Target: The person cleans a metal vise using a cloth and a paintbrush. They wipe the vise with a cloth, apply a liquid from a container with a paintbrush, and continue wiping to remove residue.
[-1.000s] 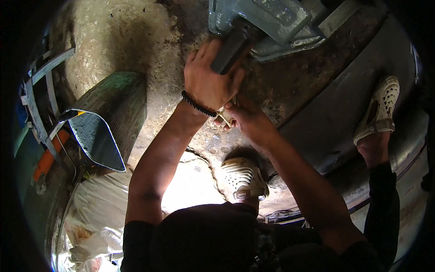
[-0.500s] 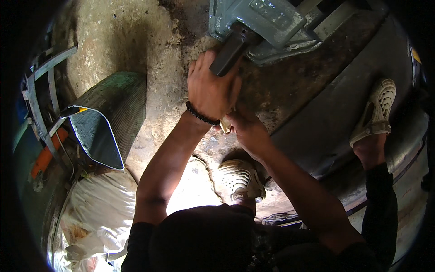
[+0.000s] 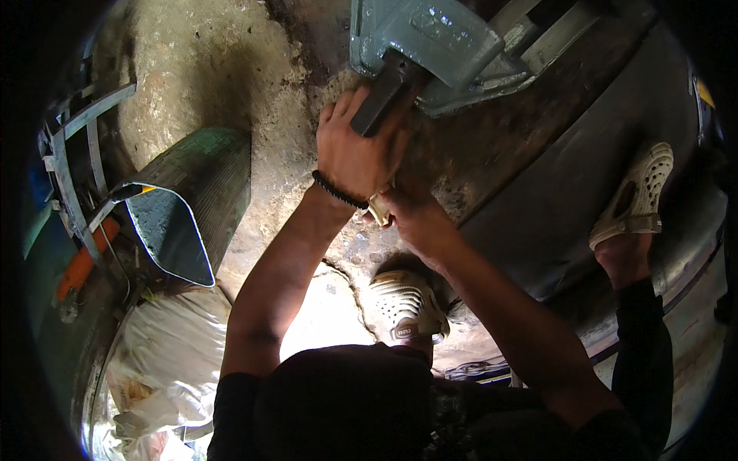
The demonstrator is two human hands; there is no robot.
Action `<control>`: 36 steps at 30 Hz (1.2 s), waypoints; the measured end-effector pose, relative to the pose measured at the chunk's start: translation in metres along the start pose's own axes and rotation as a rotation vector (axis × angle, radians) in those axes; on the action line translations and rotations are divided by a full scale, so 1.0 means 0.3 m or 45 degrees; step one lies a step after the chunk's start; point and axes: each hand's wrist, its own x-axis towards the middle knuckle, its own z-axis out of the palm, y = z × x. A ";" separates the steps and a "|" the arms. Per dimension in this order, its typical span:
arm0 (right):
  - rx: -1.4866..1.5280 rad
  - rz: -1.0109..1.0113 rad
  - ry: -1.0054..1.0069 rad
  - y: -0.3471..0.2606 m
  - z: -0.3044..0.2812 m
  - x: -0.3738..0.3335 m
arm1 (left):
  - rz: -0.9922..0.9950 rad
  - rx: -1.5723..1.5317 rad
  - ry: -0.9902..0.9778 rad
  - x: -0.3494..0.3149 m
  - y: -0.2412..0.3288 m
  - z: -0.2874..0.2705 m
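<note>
The grey metal block [image 3: 430,38] lies on the rough ground [image 3: 207,69] ahead of me. My left hand [image 3: 357,150] is wrapped tight round the dark bar [image 3: 382,96] that runs under it. My right hand [image 3: 415,219] pinches a small pale piece [image 3: 378,209] just below my left wrist. If the bar slips, the block could drop onto my fingers.

Head cam, steep down, close-up
</note>
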 end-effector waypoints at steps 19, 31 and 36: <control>-0.125 -0.065 -0.019 -0.005 0.006 -0.017 | -0.019 -0.057 0.054 0.001 0.037 -0.004; -0.217 -0.036 0.001 0.011 -0.003 -0.028 | -0.187 -0.062 -0.024 -0.015 0.082 -0.017; -0.600 -0.222 -0.032 0.056 -0.033 0.015 | -0.131 0.019 -0.033 -0.015 0.065 -0.009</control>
